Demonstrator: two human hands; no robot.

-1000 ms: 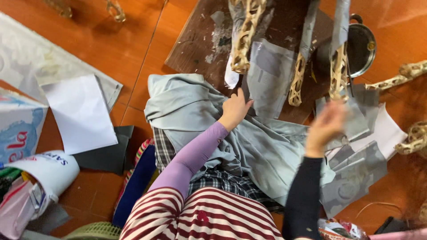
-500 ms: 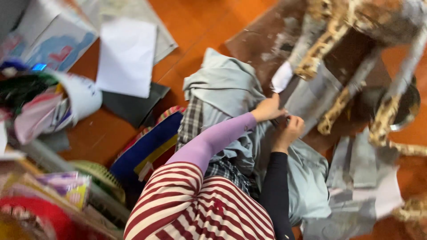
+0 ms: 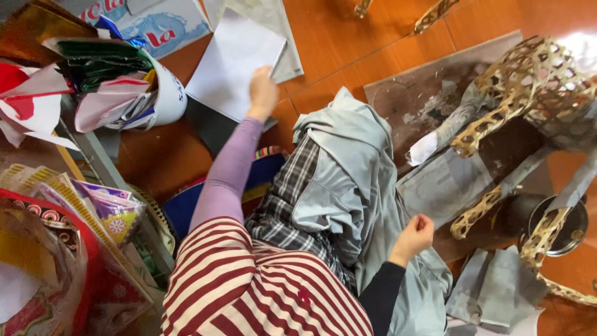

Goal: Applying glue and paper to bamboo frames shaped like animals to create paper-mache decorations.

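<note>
My left hand (image 3: 262,93) reaches far forward and left, its fingers curled on the near edge of a white paper sheet (image 3: 231,57) lying on the orange floor. My right hand (image 3: 415,235) is a closed fist above the grey cloth (image 3: 348,168) on my lap; nothing shows in it. To the right stands a woven bamboo animal frame (image 3: 528,78), its legs partly wrapped in grey paper. A grey paper sheet (image 3: 438,186) lies under the frame, just beyond my right hand.
The frame stands on a dark, smeared board (image 3: 429,93). A metal pot (image 3: 563,227) sits at the right, with torn grey paper pieces (image 3: 497,292) in front of it. A white bucket (image 3: 168,93) stuffed with paper and colourful bags (image 3: 74,249) crowd the left.
My left hand left the grey paper by the frame and swung out left to the white sheet. My right hand drew back to my lap. The view turned left.
</note>
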